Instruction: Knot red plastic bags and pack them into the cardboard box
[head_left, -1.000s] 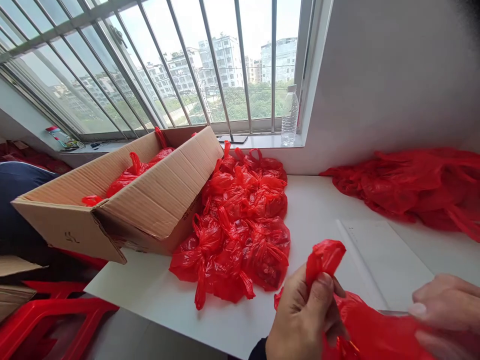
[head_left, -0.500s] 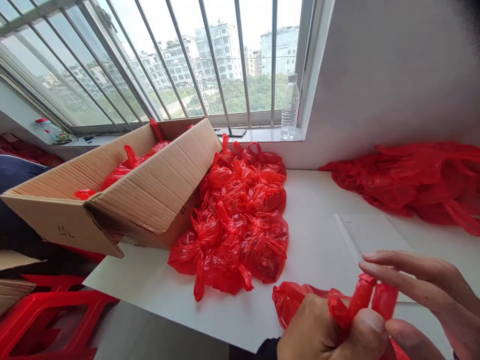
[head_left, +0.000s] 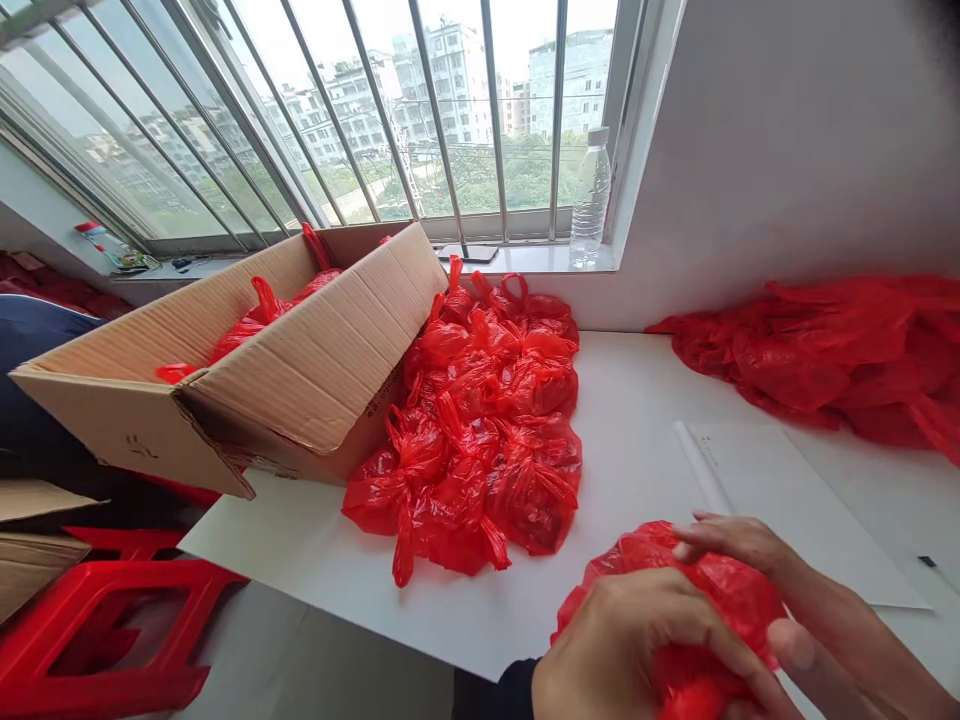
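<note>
A red plastic bag [head_left: 739, 590] is bunched up near the table's front edge, in front of me. My left hand [head_left: 637, 640] is closed around its near side, and the curled fingers partly hide it. Against the bag's right side lies my right hand [head_left: 817, 610], its fingers stretched out and the thumb apart from them. What the bag contains cannot be seen. To the left, several knotted red bags [head_left: 487, 400] are packed together on the white table [head_left: 626, 420].
A large open cardboard box [head_left: 315, 350] with red bags inside stands at the left. Loose red bags [head_left: 840, 360] lie along the wall. White paper [head_left: 780, 480] is right of centre. A water bottle [head_left: 591, 200] and a phone [head_left: 469, 254] are on the sill. A red stool [head_left: 97, 590] stands below.
The two twisted bag ends that stood up between my fingers are no longer visible. The bag's rounded body now shows between my hands. My right hand's fingers have moved left over it.
</note>
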